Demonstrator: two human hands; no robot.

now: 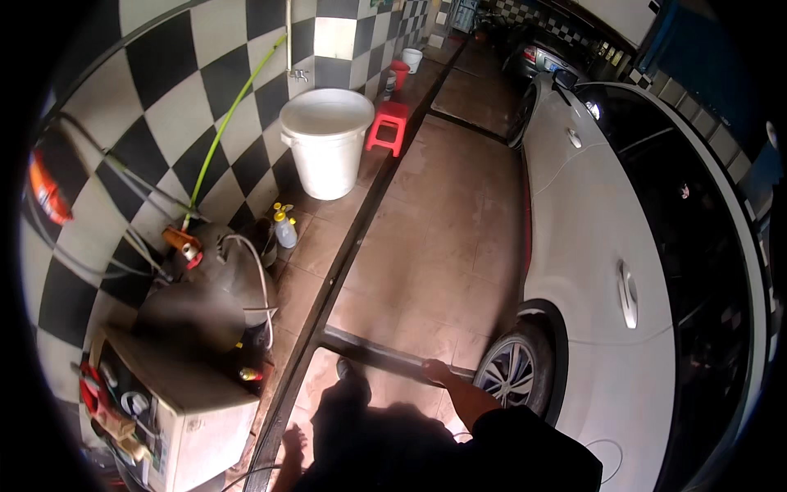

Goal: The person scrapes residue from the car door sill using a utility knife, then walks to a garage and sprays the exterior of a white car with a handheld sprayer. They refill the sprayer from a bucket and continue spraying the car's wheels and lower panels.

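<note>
Hanging over brown tiled floor (430,221), left hand (293,444), right hand (436,371) near silver-spoked black wheel (510,372) at right edge, grips unclear

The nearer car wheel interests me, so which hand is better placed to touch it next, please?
Probably the right hand: it appears closer to the wheel, while the left hand hangs farther left, away from it.

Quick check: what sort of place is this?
Probably a car-wash or garage bay: a white car stands along the right, a yellow-green hose runs along the checkered wall, and there's a spray bottle.
</note>
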